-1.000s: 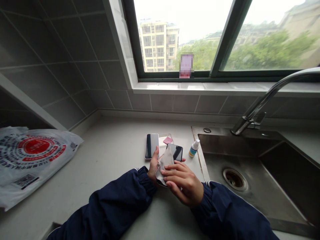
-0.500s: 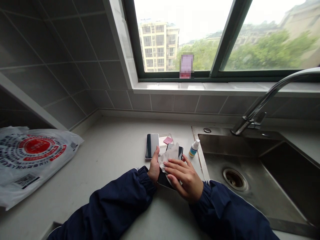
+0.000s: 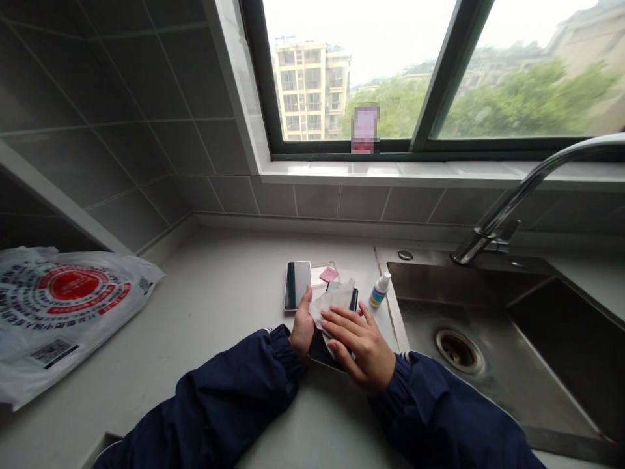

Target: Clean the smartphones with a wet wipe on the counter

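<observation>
A dark phone or small tablet [image 3: 322, 353] is gripped along its left edge by my left hand [image 3: 303, 322], thumb on the near side. Across its glossy face lies a thin white wipe [image 3: 336, 298]. My right hand [image 3: 361, 345] presses that wipe against the screen with its fingers laid close together. Just behind my left hand, a second phone [image 3: 297, 285] with a pale frame rests on the counter. Next to it lie a clear phone case [image 3: 318, 267] and a small pink piece [image 3: 328, 275]. A small white spray bottle [image 3: 379, 290] with a blue and yellow label stands right of my hands.
The steel sink [image 3: 508, 339] with its drain is on the right, under a chrome tap [image 3: 517, 195]. On the left of the white counter [image 3: 219, 280] sits a printed plastic bag [image 3: 73, 306]. A tiled wall and window sill [image 3: 415, 170] bound the back.
The upper end of the wipe has shifted slightly right over the screen, with my right fingers still on it. My left hand keeps its grip on the phone.
</observation>
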The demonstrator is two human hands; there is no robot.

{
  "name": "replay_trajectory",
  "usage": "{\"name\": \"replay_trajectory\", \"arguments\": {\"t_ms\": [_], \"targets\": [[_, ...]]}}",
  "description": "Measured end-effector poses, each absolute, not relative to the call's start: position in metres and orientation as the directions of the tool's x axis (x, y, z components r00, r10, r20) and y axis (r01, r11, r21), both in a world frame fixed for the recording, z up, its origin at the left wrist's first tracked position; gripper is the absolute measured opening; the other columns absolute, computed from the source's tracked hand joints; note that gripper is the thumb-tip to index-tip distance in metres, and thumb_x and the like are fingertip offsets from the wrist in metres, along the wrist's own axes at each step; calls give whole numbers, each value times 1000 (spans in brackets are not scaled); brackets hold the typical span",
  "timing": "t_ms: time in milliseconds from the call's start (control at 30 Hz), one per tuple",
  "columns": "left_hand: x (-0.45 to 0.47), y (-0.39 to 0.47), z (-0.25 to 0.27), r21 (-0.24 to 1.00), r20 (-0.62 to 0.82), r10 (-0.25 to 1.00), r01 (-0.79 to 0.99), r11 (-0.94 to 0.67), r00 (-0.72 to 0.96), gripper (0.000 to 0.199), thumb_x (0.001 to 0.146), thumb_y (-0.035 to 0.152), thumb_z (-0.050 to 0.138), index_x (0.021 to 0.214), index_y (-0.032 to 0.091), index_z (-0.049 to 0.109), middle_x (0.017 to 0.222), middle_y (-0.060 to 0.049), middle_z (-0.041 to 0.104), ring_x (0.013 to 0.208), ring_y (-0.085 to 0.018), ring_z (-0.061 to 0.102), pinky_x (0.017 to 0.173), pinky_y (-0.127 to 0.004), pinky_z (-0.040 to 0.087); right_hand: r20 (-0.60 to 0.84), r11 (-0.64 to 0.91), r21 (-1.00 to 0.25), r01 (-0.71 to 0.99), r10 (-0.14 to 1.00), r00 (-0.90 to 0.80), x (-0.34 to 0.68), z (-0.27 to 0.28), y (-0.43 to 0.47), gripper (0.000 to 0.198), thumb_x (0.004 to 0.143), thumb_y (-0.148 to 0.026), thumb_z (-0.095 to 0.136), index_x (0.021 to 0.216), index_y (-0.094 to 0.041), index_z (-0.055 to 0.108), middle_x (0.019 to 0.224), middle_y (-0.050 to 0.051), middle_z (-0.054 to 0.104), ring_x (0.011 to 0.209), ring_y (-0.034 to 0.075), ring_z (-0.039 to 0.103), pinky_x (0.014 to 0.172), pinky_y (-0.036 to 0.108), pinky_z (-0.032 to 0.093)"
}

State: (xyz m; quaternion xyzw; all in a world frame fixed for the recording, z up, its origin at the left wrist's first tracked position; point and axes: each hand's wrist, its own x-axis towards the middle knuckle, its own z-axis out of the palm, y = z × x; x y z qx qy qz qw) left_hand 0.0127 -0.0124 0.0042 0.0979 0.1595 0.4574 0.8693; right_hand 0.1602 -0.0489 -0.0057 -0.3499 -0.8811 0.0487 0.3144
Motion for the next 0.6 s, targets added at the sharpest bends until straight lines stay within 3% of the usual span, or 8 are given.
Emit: {"name": "replay_trajectory", "arguments": {"t_ms": [600], "targets": [[12, -12, 4, 331, -157, 819, -752, 570, 552, 76, 93, 60, 38, 136, 0, 49, 115, -23, 68, 115, -34, 63, 109, -48, 38, 481, 730, -312, 608, 673, -562, 160, -5, -49, 37, 98, -29, 46, 133, -22, 57, 139, 8, 58, 135, 27, 48, 117, 56, 18]]}}
